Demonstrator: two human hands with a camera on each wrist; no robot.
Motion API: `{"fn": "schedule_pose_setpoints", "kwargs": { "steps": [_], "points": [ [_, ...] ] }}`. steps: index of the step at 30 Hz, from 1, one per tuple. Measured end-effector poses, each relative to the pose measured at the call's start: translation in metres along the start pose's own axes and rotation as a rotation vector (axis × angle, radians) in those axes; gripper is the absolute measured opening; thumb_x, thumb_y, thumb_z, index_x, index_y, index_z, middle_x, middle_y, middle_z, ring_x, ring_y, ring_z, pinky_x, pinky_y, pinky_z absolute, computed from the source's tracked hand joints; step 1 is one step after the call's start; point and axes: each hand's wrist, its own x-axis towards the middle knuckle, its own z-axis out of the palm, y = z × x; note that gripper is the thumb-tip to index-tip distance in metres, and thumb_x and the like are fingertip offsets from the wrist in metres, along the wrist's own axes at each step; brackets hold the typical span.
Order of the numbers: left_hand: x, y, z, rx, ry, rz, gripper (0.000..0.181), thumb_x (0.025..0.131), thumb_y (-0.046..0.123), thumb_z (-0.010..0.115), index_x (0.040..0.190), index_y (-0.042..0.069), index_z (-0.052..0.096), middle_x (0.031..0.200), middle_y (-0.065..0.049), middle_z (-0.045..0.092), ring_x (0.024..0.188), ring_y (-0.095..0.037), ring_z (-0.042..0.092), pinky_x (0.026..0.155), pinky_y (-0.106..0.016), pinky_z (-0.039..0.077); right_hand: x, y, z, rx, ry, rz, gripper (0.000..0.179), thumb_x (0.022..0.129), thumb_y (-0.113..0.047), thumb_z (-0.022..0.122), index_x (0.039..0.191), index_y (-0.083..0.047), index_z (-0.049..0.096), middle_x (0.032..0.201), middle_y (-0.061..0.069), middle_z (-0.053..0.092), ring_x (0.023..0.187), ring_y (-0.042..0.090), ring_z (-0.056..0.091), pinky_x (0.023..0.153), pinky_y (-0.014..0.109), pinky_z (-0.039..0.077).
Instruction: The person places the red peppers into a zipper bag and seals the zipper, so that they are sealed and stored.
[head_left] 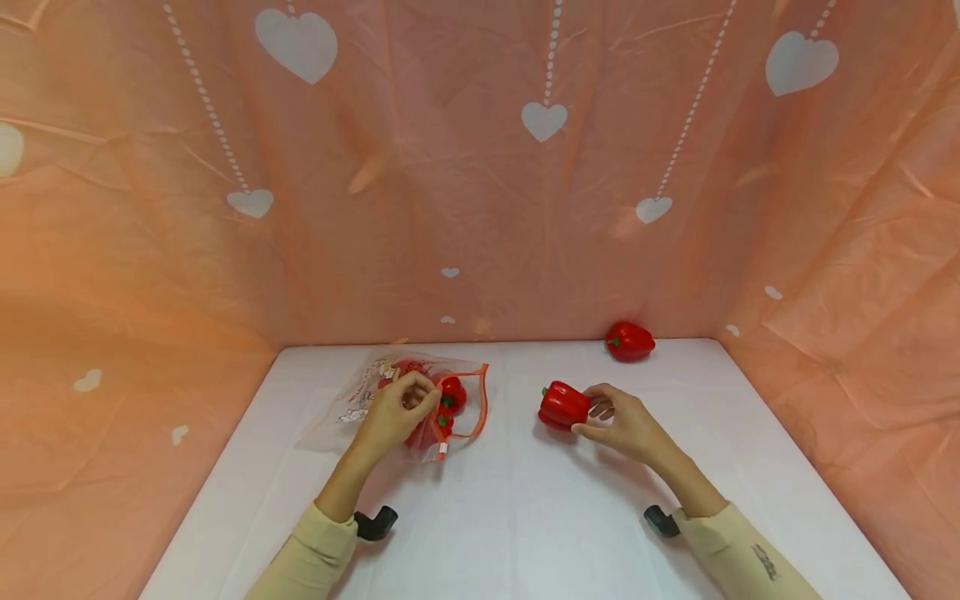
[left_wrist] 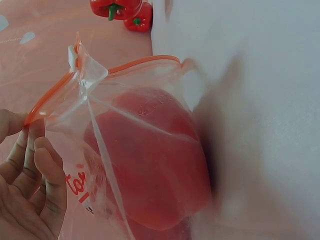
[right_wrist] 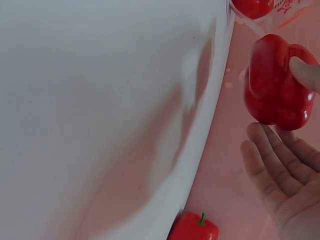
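Note:
My left hand [head_left: 399, 414] pinches the orange rim of a clear zip bag [left_wrist: 55, 95] between thumb and fingers, so its mouth gapes toward the right. Inside the bag lie red bell peppers, one [head_left: 452, 395] with its green stem facing the opening and another [left_wrist: 150, 155] seen through the plastic close to the left wrist camera. My right hand [head_left: 626, 425] holds a red bell pepper [head_left: 563, 405] between thumb and fingers, its stem end turned left toward the bag. In the right wrist view this pepper [right_wrist: 277, 82] shows its glossy lobed base.
Another red bell pepper [head_left: 630, 342] lies at the back right of the white table [head_left: 510, 517], close to the pink-orange heart-patterned curtain [head_left: 487, 233]. The curtain also rises along both sides. A white slider [head_left: 442, 450] sits at the near end of the bag's orange zip.

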Motion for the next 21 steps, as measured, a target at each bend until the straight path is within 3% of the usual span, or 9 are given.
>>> {"fn": "schedule_pose_setpoints", "kwargs": {
  "steps": [21],
  "points": [
    [0.001,-0.002,0.000,-0.004,-0.012,0.008,0.010,0.102,0.016,0.076,0.104,0.009,0.070,0.091,-0.005,0.067,0.081,-0.021,0.059,0.065,-0.023,0.050,0.028,-0.033,0.045,0.055,-0.073,-0.095,0.051,0.087,-0.020,0.092,0.127,-0.001,0.067,0.107,0.002,0.073,0.097,0.018,0.068,0.087,0.035,0.059]
  ]
}}
